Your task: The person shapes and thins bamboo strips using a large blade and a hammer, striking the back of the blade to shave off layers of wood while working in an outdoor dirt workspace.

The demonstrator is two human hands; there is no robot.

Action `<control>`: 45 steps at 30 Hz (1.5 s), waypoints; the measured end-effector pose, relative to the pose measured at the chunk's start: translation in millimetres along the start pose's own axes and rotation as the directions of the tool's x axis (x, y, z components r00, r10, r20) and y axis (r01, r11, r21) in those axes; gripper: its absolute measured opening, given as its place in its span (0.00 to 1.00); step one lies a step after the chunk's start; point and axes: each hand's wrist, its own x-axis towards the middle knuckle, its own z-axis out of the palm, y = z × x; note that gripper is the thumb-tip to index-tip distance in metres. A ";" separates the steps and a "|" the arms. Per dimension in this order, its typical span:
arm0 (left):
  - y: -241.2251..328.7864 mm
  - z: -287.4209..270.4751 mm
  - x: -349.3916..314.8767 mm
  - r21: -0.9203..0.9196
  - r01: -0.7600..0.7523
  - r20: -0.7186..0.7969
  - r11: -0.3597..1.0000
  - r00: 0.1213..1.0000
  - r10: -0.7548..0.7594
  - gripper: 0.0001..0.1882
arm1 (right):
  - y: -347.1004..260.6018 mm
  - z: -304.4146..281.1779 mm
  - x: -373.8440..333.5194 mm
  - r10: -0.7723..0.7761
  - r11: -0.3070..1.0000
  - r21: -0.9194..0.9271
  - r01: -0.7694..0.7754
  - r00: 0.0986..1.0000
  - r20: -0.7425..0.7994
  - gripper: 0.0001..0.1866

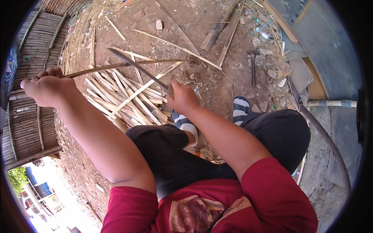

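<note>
My left hand (48, 85), out at the left, is closed around one end of a long, thin brown bamboo strip (88, 71). The strip reaches to the right across the view, bowing slightly. In my right hand (183, 98), near the middle, is the handle of a long knife (138, 68) with a dark blade. The blade points up and to the left and crosses the strip; whether they touch I cannot tell. Below them, a heap of pale split strips (130, 99) lies on the ground by my left foot.
A hammer (253, 69) lies on the dirt ahead of my right sandal (241, 108). Farther out are a thick wooden piece (219, 27) and several loose sticks. A woven bamboo wall (37, 42) stands at the left. Grey sheets (326, 46) and a curved pole (326, 136) are at the right.
</note>
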 end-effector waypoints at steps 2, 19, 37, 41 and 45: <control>-3.7 -5.2 8.0 0.001 0.003 0.039 1.000 0.999 -0.003 0.21 | 13.7 3.9 -5.3 0.093 0.996 -0.013 -0.092 0.996 0.017 0.26; -7.9 -4.9 7.1 -0.005 0.056 -0.001 0.998 0.998 -0.056 0.21 | -18.0 -19.5 8.1 0.064 0.998 0.006 -0.064 0.998 0.008 0.18; -6.7 2.3 0.4 -0.023 0.011 0.031 1.000 0.999 -0.010 0.21 | -30.0 -19.3 11.7 0.003 0.984 0.174 0.029 0.984 -0.180 0.23; -7.0 0.8 2.1 -0.012 -0.002 0.074 1.000 0.997 0.003 0.22 | 0.3 0.0 2.6 0.223 0.971 0.078 -0.228 0.972 0.067 0.28; -9.2 -2.4 3.6 -0.017 0.048 -0.025 0.999 0.999 -0.049 0.22 | 16.2 -6.2 5.8 0.300 0.953 0.021 -0.302 0.953 0.042 0.26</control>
